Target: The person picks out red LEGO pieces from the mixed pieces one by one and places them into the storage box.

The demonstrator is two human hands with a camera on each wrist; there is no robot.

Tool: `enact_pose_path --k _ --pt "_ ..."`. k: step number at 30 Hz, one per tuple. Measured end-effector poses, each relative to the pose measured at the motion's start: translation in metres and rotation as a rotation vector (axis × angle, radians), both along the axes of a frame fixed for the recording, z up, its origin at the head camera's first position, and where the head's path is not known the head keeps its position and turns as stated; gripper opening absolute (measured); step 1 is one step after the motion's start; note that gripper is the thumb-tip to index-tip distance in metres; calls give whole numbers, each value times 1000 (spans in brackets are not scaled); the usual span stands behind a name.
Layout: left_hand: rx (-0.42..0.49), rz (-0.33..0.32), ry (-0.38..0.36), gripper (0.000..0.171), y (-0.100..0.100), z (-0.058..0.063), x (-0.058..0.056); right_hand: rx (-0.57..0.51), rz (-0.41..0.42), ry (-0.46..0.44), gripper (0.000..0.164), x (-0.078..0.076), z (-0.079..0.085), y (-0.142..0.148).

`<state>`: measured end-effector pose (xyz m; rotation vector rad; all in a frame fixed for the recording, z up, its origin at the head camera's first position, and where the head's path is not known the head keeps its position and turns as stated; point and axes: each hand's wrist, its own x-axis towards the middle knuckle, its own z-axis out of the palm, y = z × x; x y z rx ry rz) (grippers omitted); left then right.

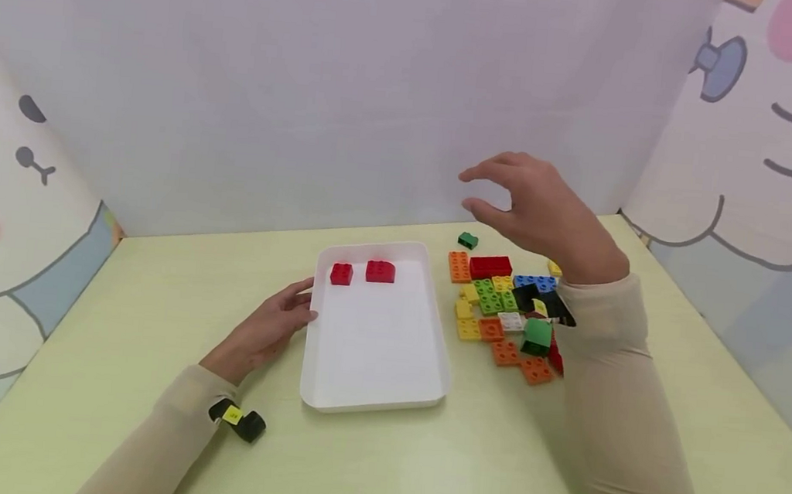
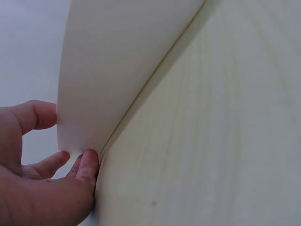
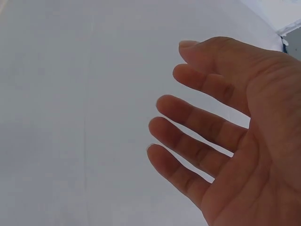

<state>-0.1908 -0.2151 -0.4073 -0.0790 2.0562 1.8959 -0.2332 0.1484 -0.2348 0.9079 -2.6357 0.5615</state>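
Observation:
A white tray (image 1: 377,346) lies on the table, with two red toy bricks near its far end: a smaller one (image 1: 341,274) at left and a longer one with a rounded end (image 1: 381,271) beside it. My left hand (image 1: 267,330) rests at the tray's left side. In the left wrist view its fingertips (image 2: 89,162) touch the tray's outer wall (image 2: 108,61). Raised above the table's far right, my right hand (image 1: 538,212) holds nothing. Its fingers are spread apart and slightly bent, as the right wrist view shows (image 3: 235,127).
Right of the tray lies a loose group of toy bricks, among them orange (image 1: 459,267), dark red (image 1: 490,267), lime green (image 1: 487,296) and green (image 1: 537,336) ones. My right forearm hides part of it. A small dark green brick (image 1: 468,240) lies behind, near the back wall (image 1: 378,121).

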Motion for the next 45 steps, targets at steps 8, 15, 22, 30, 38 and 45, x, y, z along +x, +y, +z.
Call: enact_pose_path --k 8,15,22,30,38,45 --pt "28 -13 -2 68 -5 -1 2 73 -39 -62 35 7 -7 12" --pt "32 -35 23 67 -6 -1 0 117 -69 -74 36 11 -13 24" --pt "28 -44 18 68 -9 -4 1 133 -59 -86 35 8 -18 22" --pt "24 -40 23 66 -12 -5 1 177 -52 -97 37 9 -26 29" --pt "26 -39 28 66 -12 -6 0 196 -50 -98 36 10 -29 30" --pt "25 -49 33 67 -11 -4 -1 214 -90 -128 38 11 -32 46"
